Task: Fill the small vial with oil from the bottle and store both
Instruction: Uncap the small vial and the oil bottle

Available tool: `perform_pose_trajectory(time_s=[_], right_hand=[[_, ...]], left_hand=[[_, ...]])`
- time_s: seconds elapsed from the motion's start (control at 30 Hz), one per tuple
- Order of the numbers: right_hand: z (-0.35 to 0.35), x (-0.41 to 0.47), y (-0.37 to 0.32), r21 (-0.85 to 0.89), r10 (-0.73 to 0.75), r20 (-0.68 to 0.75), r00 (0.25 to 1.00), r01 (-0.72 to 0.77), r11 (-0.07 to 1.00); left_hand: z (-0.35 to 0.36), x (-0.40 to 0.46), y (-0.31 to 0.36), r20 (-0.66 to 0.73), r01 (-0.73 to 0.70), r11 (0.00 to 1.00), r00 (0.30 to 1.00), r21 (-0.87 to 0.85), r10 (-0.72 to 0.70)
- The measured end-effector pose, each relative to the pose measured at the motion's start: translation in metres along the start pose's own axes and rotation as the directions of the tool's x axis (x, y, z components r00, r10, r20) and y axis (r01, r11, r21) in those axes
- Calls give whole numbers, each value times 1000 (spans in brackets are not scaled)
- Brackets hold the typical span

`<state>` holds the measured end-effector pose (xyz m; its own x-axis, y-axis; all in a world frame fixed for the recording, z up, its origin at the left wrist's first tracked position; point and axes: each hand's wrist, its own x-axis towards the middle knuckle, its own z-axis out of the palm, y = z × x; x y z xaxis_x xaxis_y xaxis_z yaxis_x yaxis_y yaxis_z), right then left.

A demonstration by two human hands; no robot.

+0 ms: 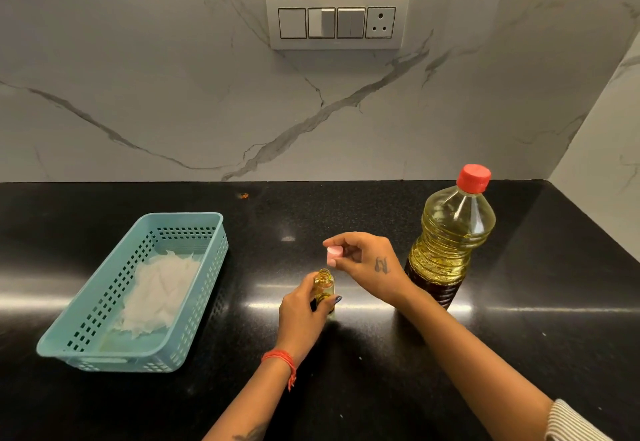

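A small glass vial holding yellow oil stands upright on the black counter, its mouth uncovered. My left hand grips the vial's lower body. Just above the vial's mouth, my right hand pinches a small pink cap between thumb and fingers. A large clear oil bottle with a red screw cap stands upright to the right, just behind my right wrist.
A teal perforated basket sits on the left of the black counter, with a crumpled white cloth inside. A marble wall with a switch panel rises behind the counter.
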<state>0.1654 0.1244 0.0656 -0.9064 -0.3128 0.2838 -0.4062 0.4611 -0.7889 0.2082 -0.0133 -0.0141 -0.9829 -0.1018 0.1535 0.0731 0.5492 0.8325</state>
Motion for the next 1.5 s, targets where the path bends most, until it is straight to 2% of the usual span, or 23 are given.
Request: perform_pose_trajectory(time_s=[0.13,0.3,0.57,0.83,0.97,1.1,1.2,1.33,1.43,1.5], right_hand=[[-7,-12,9,-29,11,-84,996,-14,999],[8,-40,39,-106,103,-148,983,-120,987],[22,-45,60,-321,200,17,980,-184,929],[19,-45,60,-403,220,63,973,-177,898],[9,-47,44,-397,159,56,986,-124,909],[-14,-43,0,-352,1,-47,999,-18,936],[-45,-37,-47,-294,-115,-140,983,70,953],[-100,-29,-96,-324,-223,-287,932,125,938],[-138,-25,-102,-425,-229,-392,891,45,904],[-156,-23,-94,-554,-241,-431,870,-44,831]], left_hand=[[2,1,-2,-4,21,1000,1000,-22,-21],[3,4,-3,-3,49,998,999,-34,-49],[3,5,-2,6,79,996,997,-45,-79],[4,5,-2,27,138,987,990,-80,-136],[0,2,6,1,104,976,994,-190,-106],[-11,6,26,-173,-24,981,985,-192,-9],[-18,15,56,-232,-141,960,969,-240,84],[-13,29,99,-189,-251,925,961,-285,202],[-2,36,130,-86,-301,912,953,-278,289],[8,39,146,18,-319,915,943,-246,333]])
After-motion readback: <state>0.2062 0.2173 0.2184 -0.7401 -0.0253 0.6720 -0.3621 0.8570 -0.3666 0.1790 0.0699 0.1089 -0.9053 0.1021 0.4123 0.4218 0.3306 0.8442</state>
